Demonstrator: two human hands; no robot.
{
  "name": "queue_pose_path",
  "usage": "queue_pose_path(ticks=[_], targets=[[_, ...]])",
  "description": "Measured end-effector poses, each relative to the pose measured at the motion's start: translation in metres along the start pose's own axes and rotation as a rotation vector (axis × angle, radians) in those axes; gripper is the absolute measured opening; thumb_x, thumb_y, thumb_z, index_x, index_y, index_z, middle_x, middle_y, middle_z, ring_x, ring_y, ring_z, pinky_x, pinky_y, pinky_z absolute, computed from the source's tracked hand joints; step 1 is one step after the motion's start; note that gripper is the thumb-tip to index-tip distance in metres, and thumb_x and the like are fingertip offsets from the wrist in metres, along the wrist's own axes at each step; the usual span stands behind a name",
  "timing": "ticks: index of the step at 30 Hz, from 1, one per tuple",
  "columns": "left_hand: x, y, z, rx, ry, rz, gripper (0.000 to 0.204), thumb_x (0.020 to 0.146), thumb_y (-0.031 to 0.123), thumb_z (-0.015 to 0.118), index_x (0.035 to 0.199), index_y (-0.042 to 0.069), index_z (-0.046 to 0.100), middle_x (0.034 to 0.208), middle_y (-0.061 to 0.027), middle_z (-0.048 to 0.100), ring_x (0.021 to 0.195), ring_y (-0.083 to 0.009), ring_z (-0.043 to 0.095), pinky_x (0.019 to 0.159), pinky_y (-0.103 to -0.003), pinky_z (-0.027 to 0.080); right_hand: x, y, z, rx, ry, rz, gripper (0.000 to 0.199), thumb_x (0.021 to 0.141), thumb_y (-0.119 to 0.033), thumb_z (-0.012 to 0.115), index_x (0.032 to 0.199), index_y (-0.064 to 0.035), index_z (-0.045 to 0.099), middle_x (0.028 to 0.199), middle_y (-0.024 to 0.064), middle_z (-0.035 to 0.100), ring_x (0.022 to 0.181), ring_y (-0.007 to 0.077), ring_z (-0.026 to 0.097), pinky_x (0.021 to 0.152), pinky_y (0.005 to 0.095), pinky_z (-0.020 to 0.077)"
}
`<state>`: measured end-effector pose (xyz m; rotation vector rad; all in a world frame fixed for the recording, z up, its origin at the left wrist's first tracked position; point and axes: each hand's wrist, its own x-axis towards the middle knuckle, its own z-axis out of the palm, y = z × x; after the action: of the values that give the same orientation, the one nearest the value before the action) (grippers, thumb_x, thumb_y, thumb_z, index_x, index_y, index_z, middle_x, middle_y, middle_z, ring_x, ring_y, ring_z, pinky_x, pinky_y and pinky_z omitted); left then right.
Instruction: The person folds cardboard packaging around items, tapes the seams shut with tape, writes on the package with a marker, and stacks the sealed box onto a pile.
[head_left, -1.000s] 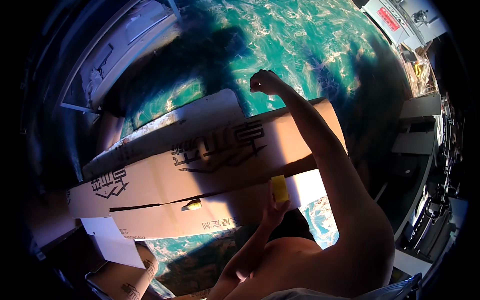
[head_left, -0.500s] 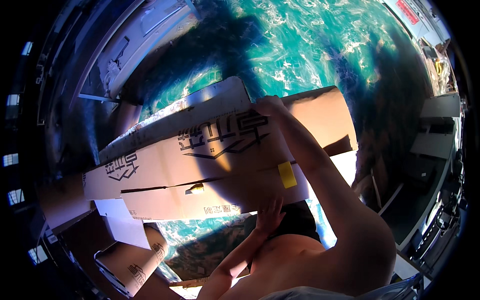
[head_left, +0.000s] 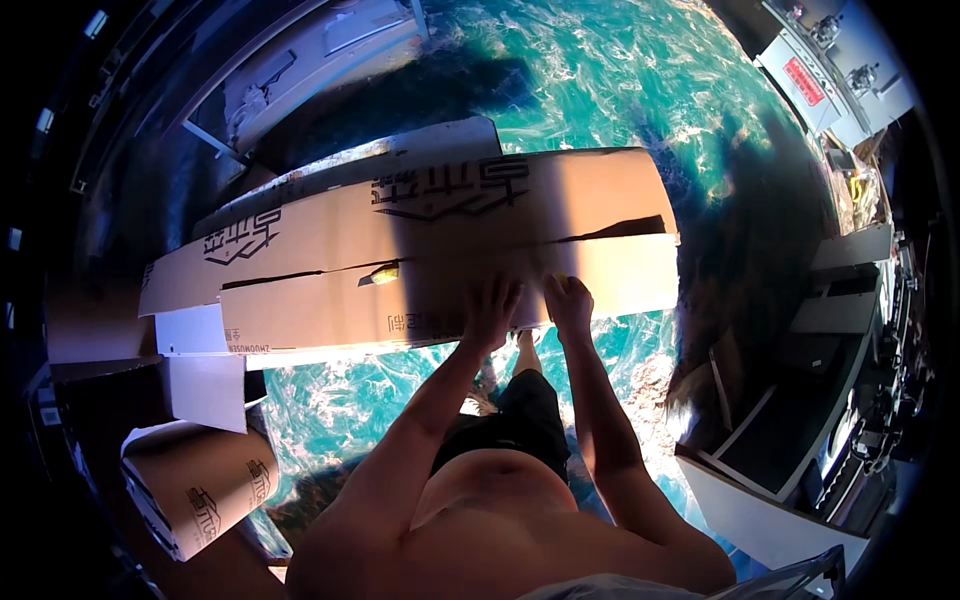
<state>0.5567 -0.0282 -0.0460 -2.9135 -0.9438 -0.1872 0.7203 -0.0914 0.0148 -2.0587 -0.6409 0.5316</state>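
A long brown cardboard wrapping (head_left: 620, 195) with dark printing lies crosswise in front of me, folded over in overlapping flaps with a seam along it. On its near flap my left hand (head_left: 490, 308) rests flat, fingers spread and pointing away. Just to the right, near the same edge, my right hand (head_left: 569, 303) has its fingers curled closed. A small yellow piece (head_left: 562, 279) shows at those fingertips; most of it is hidden. Further left, a bit of yellow (head_left: 383, 274) shows at a torn opening in the cardboard. White panel edges stick out beneath the left end.
At the lower left lies a folded cardboard piece (head_left: 205, 495) beside a white panel (head_left: 205, 390). A metal-framed table (head_left: 300, 60) stands at the far left. Machinery with a red label (head_left: 802, 80) is at the far right, and dark panels (head_left: 800, 425) stand at the right.
My right hand has come from the far edge of the cardboard down to its near edge, where the yellow strip showed. The near flap now reaches further right. My left hand stays on the near side.
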Motion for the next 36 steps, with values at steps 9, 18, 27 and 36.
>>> queue_pose_path(ticks=[9, 18, 27, 36], targets=[[0.043, 0.007, -0.045, -0.223, -0.225, 0.038, 0.098, 0.062, 0.022, 0.079, 0.149, 0.015, 0.034, 0.158, -0.0145, 0.020, 0.145, -0.0363, 0.019, 0.106, -0.072, 0.025, -0.058, 0.157, 0.028, -0.103, 0.024, 0.192, 0.045, 0.086, -0.046, 0.067, 0.079, -0.0014, 0.062, 0.068, 0.0145, 0.064, 0.063, 0.0300, 0.062, 0.063, 0.0413, 0.0483], [-0.072, 0.151, 0.037, -0.965, -0.147, -0.720, 0.021, 0.086, 0.023, 0.058, 0.096, 0.005, 0.061, 0.101, -0.0201, 0.063, 0.099, -0.0397, 0.059, 0.084, -0.050, 0.047, -0.026, 0.050, -0.016, -0.499, -0.563, -0.719, 0.060, 0.085, -0.031, 0.065, 0.135, -0.0021, 0.049, 0.139, 0.0230, 0.047, 0.130, 0.0387, 0.044, 0.109, 0.0527, 0.0327], [-0.009, 0.235, 0.078, -1.331, 0.119, -1.010, 0.022, 0.085, 0.015, 0.057, 0.100, 0.004, 0.068, 0.099, -0.0223, 0.067, 0.098, -0.0421, 0.062, 0.085, -0.049, 0.050, 0.292, -0.077, 0.132, -0.747, -0.172, -0.981, 0.055, 0.098, -0.040, 0.049, 0.140, -0.0045, 0.045, 0.148, 0.0211, 0.038, 0.136, 0.0344, 0.038, 0.110, 0.0534, 0.0298], [0.022, 0.267, 0.058, -1.458, 0.115, -1.213, 0.031, 0.091, 0.031, 0.058, 0.113, 0.009, 0.055, 0.097, -0.0231, 0.065, 0.095, -0.0432, 0.061, 0.079, -0.053, 0.048, 0.040, -0.105, 0.221, -0.582, -1.067, -1.293, 0.041, 0.080, -0.029, 0.074, 0.108, -0.0045, 0.058, 0.103, 0.0197, 0.063, 0.100, 0.0381, 0.060, 0.086, 0.0472, 0.0479]])
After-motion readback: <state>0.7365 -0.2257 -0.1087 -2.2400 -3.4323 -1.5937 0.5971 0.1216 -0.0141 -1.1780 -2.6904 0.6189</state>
